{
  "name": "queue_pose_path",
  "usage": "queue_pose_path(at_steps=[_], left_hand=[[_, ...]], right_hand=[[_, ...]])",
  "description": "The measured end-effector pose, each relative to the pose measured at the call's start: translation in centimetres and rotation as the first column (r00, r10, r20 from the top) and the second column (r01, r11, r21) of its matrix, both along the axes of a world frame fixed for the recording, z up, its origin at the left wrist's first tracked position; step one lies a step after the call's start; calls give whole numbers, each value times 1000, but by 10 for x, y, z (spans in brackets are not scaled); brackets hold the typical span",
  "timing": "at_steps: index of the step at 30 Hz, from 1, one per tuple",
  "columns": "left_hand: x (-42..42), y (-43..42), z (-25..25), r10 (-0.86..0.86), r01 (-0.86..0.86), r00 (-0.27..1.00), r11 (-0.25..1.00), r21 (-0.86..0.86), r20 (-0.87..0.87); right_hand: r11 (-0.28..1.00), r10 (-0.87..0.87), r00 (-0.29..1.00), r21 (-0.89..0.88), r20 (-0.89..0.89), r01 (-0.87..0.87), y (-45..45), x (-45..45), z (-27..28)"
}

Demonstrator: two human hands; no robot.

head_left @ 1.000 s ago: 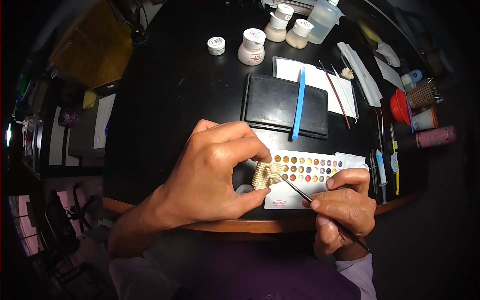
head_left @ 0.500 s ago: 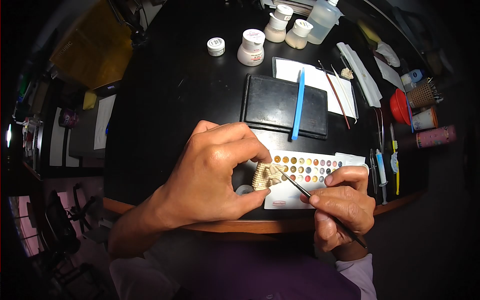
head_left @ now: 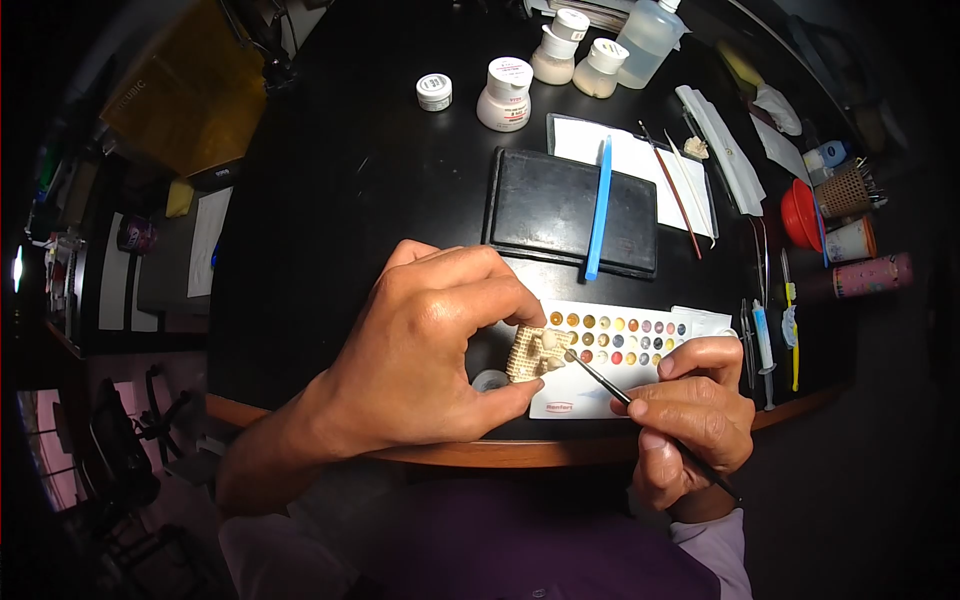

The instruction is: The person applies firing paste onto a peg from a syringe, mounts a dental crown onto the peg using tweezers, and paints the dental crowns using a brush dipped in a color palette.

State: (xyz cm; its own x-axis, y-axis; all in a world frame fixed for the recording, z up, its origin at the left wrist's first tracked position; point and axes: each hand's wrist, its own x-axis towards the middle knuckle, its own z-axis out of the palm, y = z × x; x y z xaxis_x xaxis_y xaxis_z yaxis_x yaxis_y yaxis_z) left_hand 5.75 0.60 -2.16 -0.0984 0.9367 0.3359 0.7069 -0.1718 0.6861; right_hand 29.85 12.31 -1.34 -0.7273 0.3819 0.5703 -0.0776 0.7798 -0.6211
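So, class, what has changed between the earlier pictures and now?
The right hand shifted slightly with the slim brush: its tip moved away and leftward, then back nearer and rightward, beside the honeycomb block. Nothing was taken hold of or let go. The left hand still holds the block; the palette and blue stick stayed put.

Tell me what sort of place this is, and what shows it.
Probably a dental lab workbench: a hand grips a small block bearing tooth-like pieces, beside a palette of many small colored wells, with labeled powder jars farther back.
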Motion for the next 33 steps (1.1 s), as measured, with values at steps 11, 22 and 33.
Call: queue_pose_path(at_steps=[11, 22, 33], left_hand=[[0, -1, 1, 7, -7, 1000, 1000, -6, -10], [1, 0, 1, 9, -9, 1000, 1000, 0, -6], [1, 0, 1, 3, -3, 1000, 1000, 10, 2]], right_hand=[[1000, 17, 1000, 2, -14, -17, 1, -1, -1], [999, 32, 999, 5, -27, -32, 0, -2, -2], [1000, 0, 1000, 31, -5, 0, 1, -3, -1]])
